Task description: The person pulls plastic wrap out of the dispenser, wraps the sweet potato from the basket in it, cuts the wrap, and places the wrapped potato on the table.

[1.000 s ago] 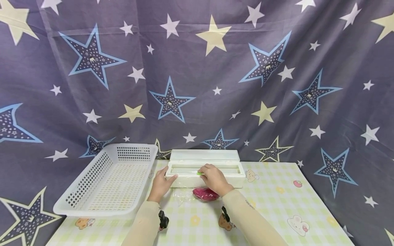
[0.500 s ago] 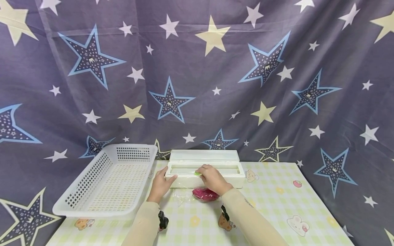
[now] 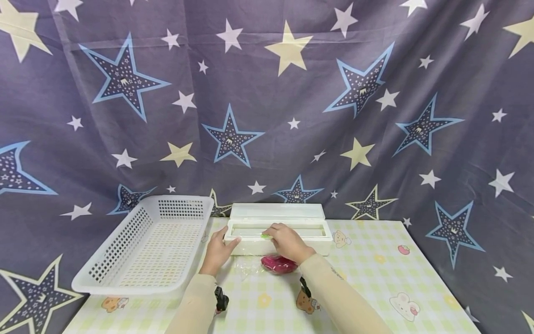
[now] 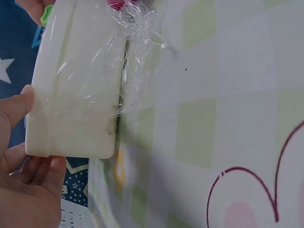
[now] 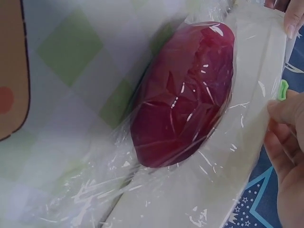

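A white cling film dispenser [image 3: 251,247] stands at the back of the table with its lid [image 3: 277,211] tilted up behind. My left hand [image 3: 219,250] grips its left end, thumb at the front rim and fingers against the end wall. On the front rim, my right hand [image 3: 290,243] pinches a small green slide cutter [image 5: 283,90] between thumb and fingers. Clear film [image 4: 137,61] drapes down the dispenser's front onto the table. Under the film, right before the dispenser, lies a glossy dark red oval thing [image 5: 183,102]; its kind does not show.
To the left stands a large white perforated basket [image 3: 143,290], close beside my left hand. A checked cloth [image 3: 367,297] with cartoon prints covers the table. Behind the table hangs a dark curtain [image 3: 267,153] with stars.
My right hand has slid a short way left along the dispenser's rim with the green slide cutter. The left hand and the dark red thing stay in place.
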The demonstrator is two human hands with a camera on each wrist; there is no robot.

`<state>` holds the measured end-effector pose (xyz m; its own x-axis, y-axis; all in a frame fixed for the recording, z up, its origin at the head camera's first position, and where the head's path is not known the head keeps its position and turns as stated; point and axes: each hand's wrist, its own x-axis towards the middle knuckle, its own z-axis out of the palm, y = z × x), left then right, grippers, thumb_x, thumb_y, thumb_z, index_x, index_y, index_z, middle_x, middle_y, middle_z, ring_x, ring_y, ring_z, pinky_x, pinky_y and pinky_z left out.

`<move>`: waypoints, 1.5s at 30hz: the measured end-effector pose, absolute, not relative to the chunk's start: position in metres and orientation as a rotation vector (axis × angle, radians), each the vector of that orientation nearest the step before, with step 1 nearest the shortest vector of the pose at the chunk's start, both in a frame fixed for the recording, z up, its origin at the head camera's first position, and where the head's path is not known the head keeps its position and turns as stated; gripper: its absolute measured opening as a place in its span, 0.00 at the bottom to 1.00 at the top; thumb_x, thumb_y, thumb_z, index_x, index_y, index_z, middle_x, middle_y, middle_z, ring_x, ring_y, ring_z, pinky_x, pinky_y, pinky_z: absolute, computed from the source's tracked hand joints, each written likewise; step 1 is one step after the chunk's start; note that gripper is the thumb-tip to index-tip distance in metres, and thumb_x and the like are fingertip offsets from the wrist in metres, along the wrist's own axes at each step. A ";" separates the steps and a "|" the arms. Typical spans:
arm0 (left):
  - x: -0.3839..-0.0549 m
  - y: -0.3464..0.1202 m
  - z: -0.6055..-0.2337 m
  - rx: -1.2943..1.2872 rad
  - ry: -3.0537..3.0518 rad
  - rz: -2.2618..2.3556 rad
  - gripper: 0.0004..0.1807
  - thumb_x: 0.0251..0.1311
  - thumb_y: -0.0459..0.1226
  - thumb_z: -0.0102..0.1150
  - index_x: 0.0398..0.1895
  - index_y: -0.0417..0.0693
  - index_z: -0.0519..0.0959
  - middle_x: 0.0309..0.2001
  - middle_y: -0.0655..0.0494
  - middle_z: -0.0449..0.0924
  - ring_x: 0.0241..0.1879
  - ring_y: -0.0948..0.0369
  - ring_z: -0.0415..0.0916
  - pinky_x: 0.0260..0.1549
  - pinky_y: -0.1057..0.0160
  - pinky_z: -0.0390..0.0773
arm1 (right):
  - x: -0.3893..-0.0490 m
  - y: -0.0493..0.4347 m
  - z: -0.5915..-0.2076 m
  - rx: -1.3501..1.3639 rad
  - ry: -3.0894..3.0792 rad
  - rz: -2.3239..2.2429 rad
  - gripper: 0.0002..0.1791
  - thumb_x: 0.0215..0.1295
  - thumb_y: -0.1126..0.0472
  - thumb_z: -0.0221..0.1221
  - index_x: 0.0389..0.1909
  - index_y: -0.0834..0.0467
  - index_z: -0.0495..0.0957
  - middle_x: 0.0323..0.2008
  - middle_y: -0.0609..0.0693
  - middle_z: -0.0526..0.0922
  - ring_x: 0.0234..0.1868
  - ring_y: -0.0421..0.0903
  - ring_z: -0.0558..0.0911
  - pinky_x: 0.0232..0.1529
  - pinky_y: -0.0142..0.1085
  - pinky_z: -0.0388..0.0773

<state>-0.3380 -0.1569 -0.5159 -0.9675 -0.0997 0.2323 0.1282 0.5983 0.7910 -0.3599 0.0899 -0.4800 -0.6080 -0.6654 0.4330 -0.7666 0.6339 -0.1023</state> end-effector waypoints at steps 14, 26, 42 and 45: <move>-0.339 -0.156 -0.516 -0.009 -2.574 -1.307 0.39 0.66 0.42 0.64 0.72 0.27 0.61 0.65 0.28 0.64 0.65 0.35 0.64 0.66 0.41 0.64 | -0.363 0.089 -0.477 1.203 -2.545 0.363 0.26 0.60 0.78 0.59 0.57 0.53 0.83 0.49 0.47 0.86 0.53 0.45 0.82 0.66 0.43 0.69; -0.338 -0.157 -0.517 -0.017 -2.561 -1.305 0.39 0.66 0.42 0.64 0.71 0.26 0.61 0.66 0.27 0.63 0.66 0.35 0.63 0.66 0.41 0.62 | -0.361 0.084 -0.476 1.170 -2.540 0.379 0.20 0.63 0.70 0.61 0.55 0.53 0.84 0.48 0.47 0.86 0.50 0.46 0.82 0.63 0.43 0.73; -0.338 -0.158 -0.518 -0.024 -2.562 -1.326 0.40 0.66 0.43 0.65 0.71 0.27 0.61 0.66 0.28 0.63 0.65 0.36 0.64 0.65 0.41 0.64 | -0.360 0.068 -0.490 0.991 -2.481 0.499 0.12 0.64 0.60 0.68 0.46 0.60 0.83 0.40 0.51 0.82 0.44 0.48 0.81 0.52 0.36 0.79; -0.339 -0.158 -0.517 -0.036 -2.555 -1.320 0.39 0.66 0.43 0.65 0.71 0.27 0.61 0.66 0.27 0.63 0.65 0.35 0.65 0.65 0.41 0.65 | -0.360 0.064 -0.490 0.973 -2.468 0.518 0.11 0.63 0.60 0.69 0.43 0.60 0.84 0.39 0.50 0.83 0.44 0.48 0.81 0.51 0.36 0.80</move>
